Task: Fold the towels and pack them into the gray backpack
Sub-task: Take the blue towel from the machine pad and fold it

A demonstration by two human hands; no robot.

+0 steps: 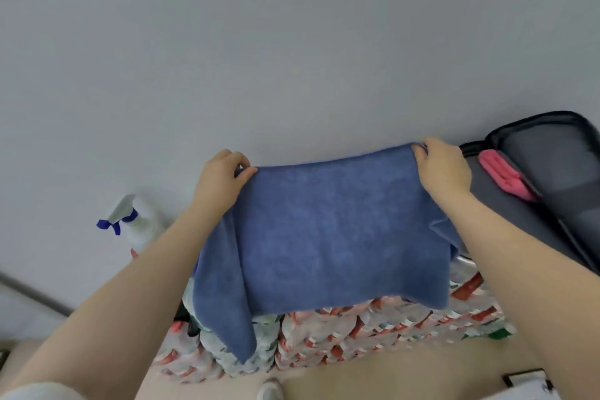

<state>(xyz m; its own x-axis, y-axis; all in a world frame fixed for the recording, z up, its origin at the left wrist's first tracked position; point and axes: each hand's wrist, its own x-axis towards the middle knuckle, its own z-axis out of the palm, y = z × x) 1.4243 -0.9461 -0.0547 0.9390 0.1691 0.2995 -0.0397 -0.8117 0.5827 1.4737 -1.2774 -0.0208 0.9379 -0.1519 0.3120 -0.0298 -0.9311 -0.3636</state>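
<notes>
We are holding the blue towel (324, 237) up, left hand (220, 178) and right hand (444, 169) each pinching a top corner; folding comes next, before packing the gray backpack (558, 172) beside the towel.

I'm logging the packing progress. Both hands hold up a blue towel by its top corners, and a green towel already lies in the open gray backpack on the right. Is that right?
Not quite. The towel in the open backpack is pink, not green, as the head view shows. The rest holds: the left hand and right hand hold the blue towel up by its top corners.
</notes>
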